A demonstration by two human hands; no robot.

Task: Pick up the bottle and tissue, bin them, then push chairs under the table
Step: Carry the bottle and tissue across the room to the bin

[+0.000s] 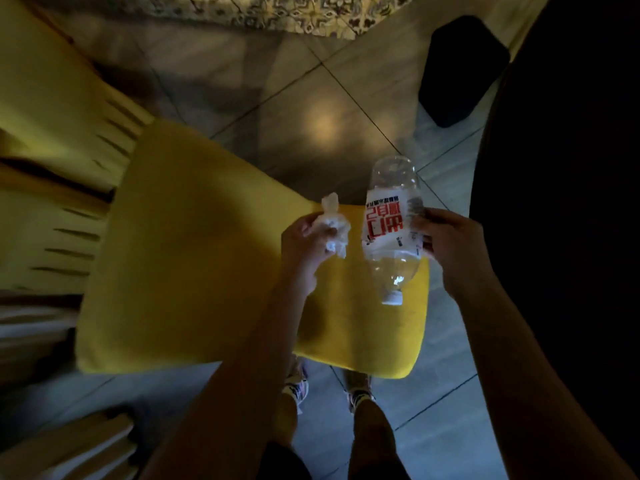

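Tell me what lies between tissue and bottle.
Nothing, in the head view: the tissue in the left hand and the bottle in the right hand are apart; only the yellow chair seat shows behind the gap.

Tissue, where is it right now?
In the head view, the tissue is bunched in the left hand, over the yellow chair seat, just left of the bottle.

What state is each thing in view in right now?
bottle: held up in the right hand, white cap on, looks empty.
tissue: crumpled, gripped in the left hand.
left hand: fingers curled round the tissue.
right hand: fingers curled round the bottle.
yellow chair: seat in the open, not under a table.
black bin: on the floor ahead; lid state unclear.
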